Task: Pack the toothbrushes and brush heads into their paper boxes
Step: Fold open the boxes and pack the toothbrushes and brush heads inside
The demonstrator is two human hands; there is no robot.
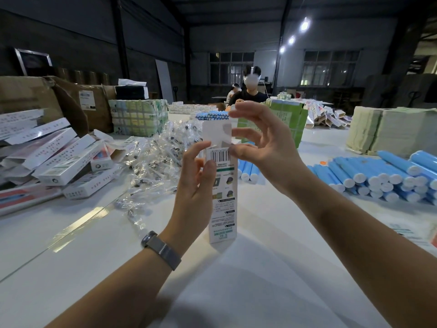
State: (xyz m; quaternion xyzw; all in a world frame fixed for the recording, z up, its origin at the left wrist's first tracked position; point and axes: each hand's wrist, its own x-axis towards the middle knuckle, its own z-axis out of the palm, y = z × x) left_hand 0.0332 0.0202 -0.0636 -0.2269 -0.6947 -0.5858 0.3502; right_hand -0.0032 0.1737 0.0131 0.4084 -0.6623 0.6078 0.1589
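A tall white paper box (224,200) with a barcode and green print stands upright on the white table (272,268), its top flap (216,132) raised. My left hand (197,176) grips the box's left side near the top. My right hand (262,140) pinches the flap and top edge with fingertips, other fingers spread. What is inside the box is hidden. Blue toothbrush handles (383,178) lie stacked at the right, more blue handles (247,170) behind the box. Clear bags of brush heads (153,159) are heaped left of centre.
Packed and open white boxes (61,162) pile at the left. Brown cartons (78,102), wrapped bundles (138,117), a green bundle (288,119) and stacked flat packaging (387,131) stand around the table. Another person (250,93) sits at the far side.
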